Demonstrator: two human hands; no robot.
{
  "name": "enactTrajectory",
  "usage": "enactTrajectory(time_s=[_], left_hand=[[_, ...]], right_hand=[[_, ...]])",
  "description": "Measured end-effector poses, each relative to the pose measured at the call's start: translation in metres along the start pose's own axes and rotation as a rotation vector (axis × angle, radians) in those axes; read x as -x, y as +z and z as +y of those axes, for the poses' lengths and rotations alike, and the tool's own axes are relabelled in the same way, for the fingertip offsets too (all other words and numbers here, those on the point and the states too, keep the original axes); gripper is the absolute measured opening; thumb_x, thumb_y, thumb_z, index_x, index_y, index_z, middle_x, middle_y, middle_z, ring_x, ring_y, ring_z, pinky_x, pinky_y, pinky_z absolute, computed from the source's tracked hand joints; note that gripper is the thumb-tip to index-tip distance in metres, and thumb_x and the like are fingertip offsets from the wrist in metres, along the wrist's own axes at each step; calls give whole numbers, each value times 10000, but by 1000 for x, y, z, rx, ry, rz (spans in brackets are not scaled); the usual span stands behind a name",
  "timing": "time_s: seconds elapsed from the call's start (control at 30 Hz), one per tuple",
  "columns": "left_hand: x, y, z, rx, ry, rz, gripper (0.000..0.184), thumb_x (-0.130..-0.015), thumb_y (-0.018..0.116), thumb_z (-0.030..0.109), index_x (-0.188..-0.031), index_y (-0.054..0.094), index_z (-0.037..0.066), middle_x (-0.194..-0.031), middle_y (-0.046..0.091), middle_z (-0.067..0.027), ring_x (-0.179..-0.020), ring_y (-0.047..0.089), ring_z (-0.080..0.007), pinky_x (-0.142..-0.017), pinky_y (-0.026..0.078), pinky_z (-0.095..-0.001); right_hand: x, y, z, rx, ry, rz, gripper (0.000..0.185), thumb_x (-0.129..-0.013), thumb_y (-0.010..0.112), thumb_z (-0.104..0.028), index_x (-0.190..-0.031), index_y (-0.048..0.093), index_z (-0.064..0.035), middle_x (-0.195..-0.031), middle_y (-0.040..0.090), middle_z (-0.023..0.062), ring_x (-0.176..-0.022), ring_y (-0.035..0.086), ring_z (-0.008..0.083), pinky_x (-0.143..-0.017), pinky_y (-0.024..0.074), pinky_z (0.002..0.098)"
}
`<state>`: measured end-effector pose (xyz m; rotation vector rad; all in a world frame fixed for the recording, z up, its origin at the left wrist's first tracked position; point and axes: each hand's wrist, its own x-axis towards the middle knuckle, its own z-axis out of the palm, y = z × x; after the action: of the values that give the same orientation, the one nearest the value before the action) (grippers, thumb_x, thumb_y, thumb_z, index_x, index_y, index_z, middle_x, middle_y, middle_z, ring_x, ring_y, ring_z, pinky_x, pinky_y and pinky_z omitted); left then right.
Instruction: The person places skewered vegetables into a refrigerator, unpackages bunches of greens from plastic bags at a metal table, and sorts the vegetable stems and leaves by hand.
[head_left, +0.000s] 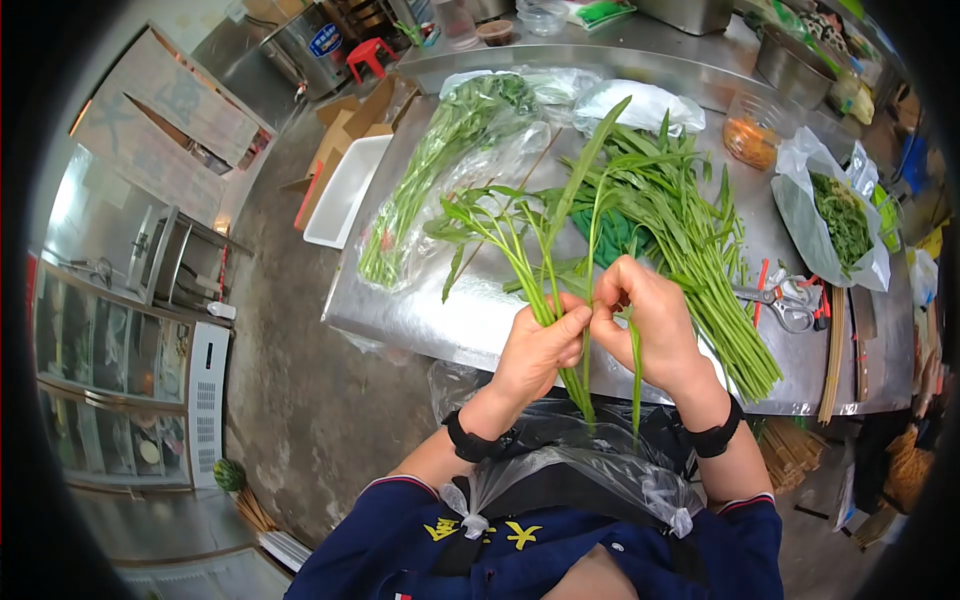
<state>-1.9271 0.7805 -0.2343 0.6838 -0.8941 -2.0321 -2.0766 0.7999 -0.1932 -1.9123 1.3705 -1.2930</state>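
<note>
My left hand (540,345) is closed round a few stalks of water spinach (525,268), whose leafy tops point away from me and whose cut ends hang below my fist. Close on its right, my right hand (648,318) pinches a thin water spinach stem, with a long narrow leaf (636,375) dangling beneath the fingers. The exact spot between the fingertips is partly hidden. Beyond my hands, a big pile of loose water spinach (700,260) lies on the steel table (460,325). Farther left is another bundle (440,170) in clear plastic.
Scissors (790,305) and chopsticks (832,350) lie at the right, near a bag of leafy greens (838,225). A tub of orange food (750,140) stands behind. Left of the table are a white bin (345,190) and cardboard box (350,120).
</note>
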Motion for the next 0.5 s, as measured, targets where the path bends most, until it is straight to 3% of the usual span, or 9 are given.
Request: enactTrajectory(time_s=[0.1, 0.17, 0.2, 0.27, 0.3, 0.37, 0.4, 0.47, 0.5], left_hand=[[2, 1, 2, -51, 6, -15, 104, -870, 523, 153, -879, 489, 54, -698, 512, -16, -460, 325, -30, -420, 250, -181], [3, 4, 3, -85, 22, -2, 103, -875, 514, 153, -888, 479, 58, -715, 528, -30, -461, 324, -28, -421, 251, -178], [2, 6, 2, -118, 80, 34, 106, -881, 503, 156, -902, 469, 57, -728, 537, -39, -465, 326, -25, -422, 252, -175], [4, 7, -3, -145, 136, 75, 110, -888, 491, 158, -916, 458, 57, -741, 547, -48, -469, 327, -22, -423, 252, -172], [2, 7, -6, -216, 190, 83, 115, -894, 480, 159, -932, 450, 55, -758, 551, -50, -475, 331, -20, -424, 254, -173], [2, 6, -12, -289, 241, 88, 121, -900, 469, 161, -949, 443, 54, -775, 555, -53, -482, 334, -19, -424, 256, -173], [3, 7, -15, -362, 241, 99, 125, -898, 469, 152, -948, 449, 40, -751, 557, -37, -505, 364, -29, -446, 296, -182], [5, 9, -19, -495, 285, 97, 186, -895, 452, 111, -1042, 434, -3, -802, 587, -58, -631, 510, -86, -557, 426, -221], [3, 10, -22, -497, 288, 92, 186, -895, 452, 111, -1042, 434, -3, -802, 587, -58, -631, 510, -86, -557, 426, -221]], right_hand=[[-2, 1, 16, 46, -3, 82, 178, -657, 605, -10, -739, 448, -24, -668, 548, 104, -591, 556, 237, -522, 437, 302], [-8, -10, 32, 275, 211, 197, 210, -661, 629, -47, -819, 495, -11, -710, 569, 117, -615, 574, 237, -535, 447, 315], [-6, -13, 33, 277, 203, 190, 210, -661, 629, -47, -819, 495, -11, -710, 569, 117, -615, 574, 237, -535, 447, 315], [0, -22, 22, 744, 85, 182, 244, -668, 648, -84, -880, 553, -10, -742, 590, 126, -633, 588, 233, -544, 455, 317], [-1, -25, 14, 747, 77, 179, 244, -668, 648, -84, -880, 553, -10, -742, 590, 126, -633, 588, 233, -544, 455, 317], [-4, -27, -10, 387, 82, 163, 245, -665, 664, -118, -881, 605, -18, -728, 594, 118, -630, 591, 217, -541, 455, 308], [-3, -23, -20, 152, 134, 98, 168, -671, 665, -121, -799, 626, -20, -695, 591, 105, -597, 585, 193, -530, 452, 291], [0, -11, -26, 69, 197, 15, 159, -680, 660, -118, -798, 626, -16, -681, 587, 100, -575, 577, 182, -523, 450, 283], [1, -7, -27, -17, 250, -77, 151, -689, 655, -114, -797, 626, -13, -668, 582, 94, -553, 569, 171, -517, 449, 275]])
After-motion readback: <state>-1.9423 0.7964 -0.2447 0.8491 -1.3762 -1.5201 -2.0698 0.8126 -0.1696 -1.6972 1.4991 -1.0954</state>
